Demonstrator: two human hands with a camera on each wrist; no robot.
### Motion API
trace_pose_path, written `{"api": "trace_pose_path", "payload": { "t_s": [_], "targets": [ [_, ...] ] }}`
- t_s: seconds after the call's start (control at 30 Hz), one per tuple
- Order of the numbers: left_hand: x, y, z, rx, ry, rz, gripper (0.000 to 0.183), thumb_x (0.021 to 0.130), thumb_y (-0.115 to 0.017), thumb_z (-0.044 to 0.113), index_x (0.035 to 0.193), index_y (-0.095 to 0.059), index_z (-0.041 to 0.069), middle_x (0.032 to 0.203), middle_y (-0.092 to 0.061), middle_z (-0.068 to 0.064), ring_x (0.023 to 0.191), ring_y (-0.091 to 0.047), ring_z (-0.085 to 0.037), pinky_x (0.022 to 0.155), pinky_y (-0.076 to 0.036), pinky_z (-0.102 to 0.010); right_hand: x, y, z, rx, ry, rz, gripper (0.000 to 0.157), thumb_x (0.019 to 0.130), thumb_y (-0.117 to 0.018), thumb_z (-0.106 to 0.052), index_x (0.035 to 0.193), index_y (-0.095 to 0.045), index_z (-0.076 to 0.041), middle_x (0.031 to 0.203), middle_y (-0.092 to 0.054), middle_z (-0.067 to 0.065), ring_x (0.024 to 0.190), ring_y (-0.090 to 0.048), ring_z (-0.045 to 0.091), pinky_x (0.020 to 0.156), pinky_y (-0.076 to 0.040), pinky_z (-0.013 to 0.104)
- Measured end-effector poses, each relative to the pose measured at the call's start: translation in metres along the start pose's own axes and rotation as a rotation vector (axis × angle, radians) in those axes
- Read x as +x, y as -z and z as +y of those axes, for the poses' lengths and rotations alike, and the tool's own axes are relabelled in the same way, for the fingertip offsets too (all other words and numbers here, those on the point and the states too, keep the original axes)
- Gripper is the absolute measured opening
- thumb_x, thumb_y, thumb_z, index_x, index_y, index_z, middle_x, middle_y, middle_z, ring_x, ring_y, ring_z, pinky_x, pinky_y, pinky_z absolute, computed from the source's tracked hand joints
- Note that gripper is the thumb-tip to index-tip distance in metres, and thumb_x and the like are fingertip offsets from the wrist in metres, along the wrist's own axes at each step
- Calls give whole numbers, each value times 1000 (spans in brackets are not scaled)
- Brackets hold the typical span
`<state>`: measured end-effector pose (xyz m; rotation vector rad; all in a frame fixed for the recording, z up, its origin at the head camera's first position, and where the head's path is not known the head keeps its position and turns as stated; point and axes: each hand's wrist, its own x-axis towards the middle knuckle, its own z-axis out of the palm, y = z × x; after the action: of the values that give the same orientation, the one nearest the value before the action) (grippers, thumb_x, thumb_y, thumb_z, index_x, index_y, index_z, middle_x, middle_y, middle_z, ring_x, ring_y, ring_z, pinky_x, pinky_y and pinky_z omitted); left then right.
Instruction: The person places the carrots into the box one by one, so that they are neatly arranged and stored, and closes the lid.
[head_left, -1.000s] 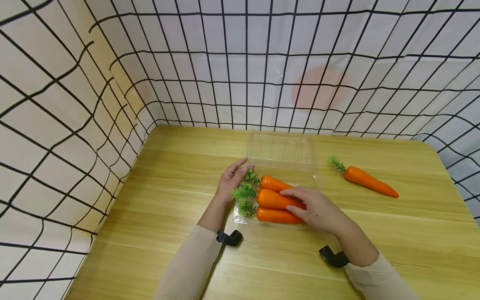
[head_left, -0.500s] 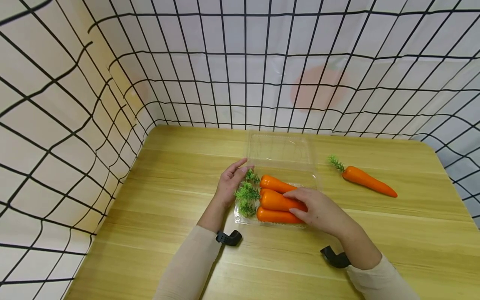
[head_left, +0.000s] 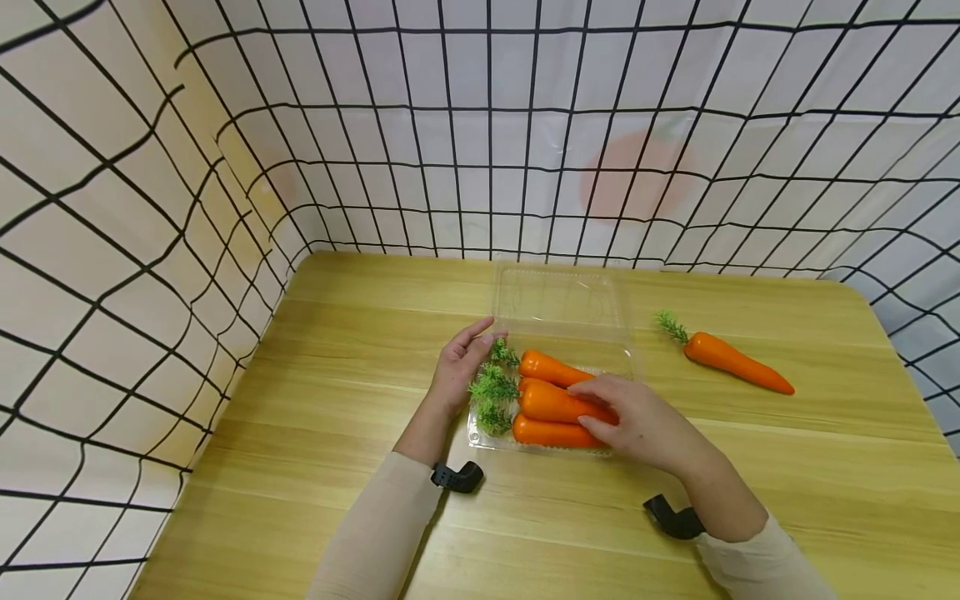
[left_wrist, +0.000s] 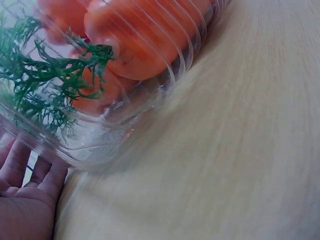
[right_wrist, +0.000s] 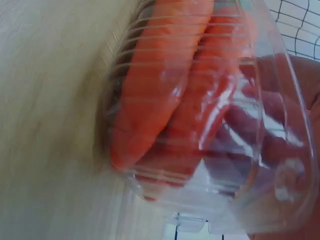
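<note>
A clear plastic clamshell container (head_left: pixel 474 438) lies on the table with several orange carrots inside, their green leafy tops (head_left: pixel 491 385) pointing left. My right hand (head_left: pixel 637 421) reaches in from the right and grips the uppermost carrot (head_left: pixel 553 402) by its narrow end, thumb on the near side and fingers over the far side. Through the clear wall in the right wrist view, lower carrots (right_wrist: pixel 155 85) show beneath it. My left hand (head_left: pixel 459 367) rests at the container's left side, fingers loosely extended. In the left wrist view its fingers (left_wrist: pixel 17 165) lie right at the plastic wall.
The container's transparent lid (head_left: pixel 558 296) is folded back flat behind it. One more carrot (head_left: pixel 738 362) lies on the wooden table (head_left: pixel 337 367) to the right. White cloth with a black grid (head_left: pixel 465 133) hangs around the back and sides.
The uppermost carrot has shifted slightly right with my right hand, its leaves drawing in from the container's left edge. My left hand has stayed in place.
</note>
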<state>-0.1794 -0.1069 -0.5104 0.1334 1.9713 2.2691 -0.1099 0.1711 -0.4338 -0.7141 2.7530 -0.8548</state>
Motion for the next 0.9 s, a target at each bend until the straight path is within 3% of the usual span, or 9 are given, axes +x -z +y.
{"api": "trace_pose_path", "payload": {
  "t_s": [0.2,0.3,0.37,0.47,0.53,0.63,0.8,0.9],
  "targets": [
    [-1,0,1,0,-2,3,47,107,-53,27,151,-49,11,141,-64,-17,103,-61,-3,59,-40,-15,-9,14,7,92,-18,83,36,95,-72,-15,130,-67,-11,129,-70,7,116,-68,32,97,-55,56],
    [-1,-1,2,7,-1,7,45,107,-53,26,150,-51,12,141,-64,-16,86,-56,-5,53,-35,-16,-14,24,13,81,-24,140,34,96,-72,-15,130,-67,-13,128,-71,7,113,-68,35,94,-56,58],
    [-1,-1,2,5,0,8,44,107,-53,26,150,-51,13,141,-64,-17,84,-56,-4,53,-35,-16,-17,31,17,68,-28,176,32,96,-71,-16,128,-68,-13,127,-71,8,111,-68,36,92,-56,58],
    [0,-1,1,3,-5,6,44,108,-52,25,150,-51,12,141,-63,-19,84,-54,-4,55,-36,-16,-22,41,22,47,-33,227,31,96,-72,-17,127,-69,-15,126,-72,6,110,-69,34,92,-58,35],
    [0,-1,1,3,-5,8,44,108,-52,25,150,-51,11,140,-64,-19,91,-57,-4,57,-38,-16,-26,46,26,28,-26,265,31,95,-74,-17,125,-71,-14,123,-73,6,108,-69,33,90,-53,17],
    [0,-1,2,3,-5,11,44,108,-52,25,150,-51,11,140,-64,-17,93,-58,-4,57,-38,-16,-31,52,33,9,-51,297,31,95,-74,-20,125,-71,-15,121,-74,5,109,-67,24,85,-41,2],
    [-1,-1,2,-1,-7,12,44,107,-52,24,149,-51,11,140,-64,-18,82,-54,-4,54,-36,-16,-39,62,46,17,-113,331,32,96,-73,-22,127,-70,-18,121,-74,7,105,-55,-13,82,-41,2],
    [-1,-1,2,1,-3,9,44,107,-52,25,150,-51,12,140,-64,-18,78,-52,-4,53,-35,-16,-42,66,55,34,-128,369,30,95,-73,-19,125,-71,-15,118,-74,9,103,-48,-23,84,-39,0]
  ]
}}
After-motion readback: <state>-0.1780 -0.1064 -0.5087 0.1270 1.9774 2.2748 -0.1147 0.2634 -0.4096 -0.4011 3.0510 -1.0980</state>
